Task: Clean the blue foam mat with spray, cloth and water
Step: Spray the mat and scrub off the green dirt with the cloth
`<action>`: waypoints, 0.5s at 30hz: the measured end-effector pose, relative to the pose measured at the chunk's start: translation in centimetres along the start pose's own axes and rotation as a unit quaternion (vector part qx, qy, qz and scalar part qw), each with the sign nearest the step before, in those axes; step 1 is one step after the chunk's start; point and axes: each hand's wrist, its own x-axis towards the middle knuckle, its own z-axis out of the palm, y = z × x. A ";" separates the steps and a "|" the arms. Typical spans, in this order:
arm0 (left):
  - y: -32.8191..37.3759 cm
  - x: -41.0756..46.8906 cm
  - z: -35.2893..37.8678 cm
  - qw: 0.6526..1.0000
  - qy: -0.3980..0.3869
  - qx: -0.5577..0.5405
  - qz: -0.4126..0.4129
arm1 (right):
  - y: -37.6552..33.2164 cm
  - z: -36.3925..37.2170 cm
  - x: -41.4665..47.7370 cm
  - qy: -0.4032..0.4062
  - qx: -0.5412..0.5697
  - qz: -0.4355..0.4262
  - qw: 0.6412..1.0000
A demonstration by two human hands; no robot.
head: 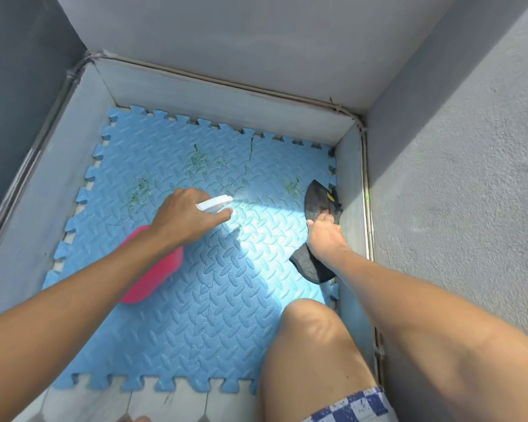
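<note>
A blue foam mat (214, 315) with a puzzle edge lies on the floor between low walls, with green smears (197, 161) on its far half. My left hand (186, 217) grips a pink spray bottle (153, 272) by its white nozzle head (215, 204), which points right over the mat. My right hand (325, 236) grips a dark grey cloth (317, 199) at the mat's right edge, against the side wall. The cloth hangs out above and below the hand.
My bare right knee (314, 339) rests over the mat's near right corner. Low grey skirting walls (226, 95) box the mat on three sides. White floor tiles (165, 400) show at the near edge. A rough grey wall (457, 193) rises at right.
</note>
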 end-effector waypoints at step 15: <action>2.6 2.3 0.6 0.997 0.067 -0.007 -0.039 | 0.8 1.7 1.1 0.021 0.034 -0.002 0.999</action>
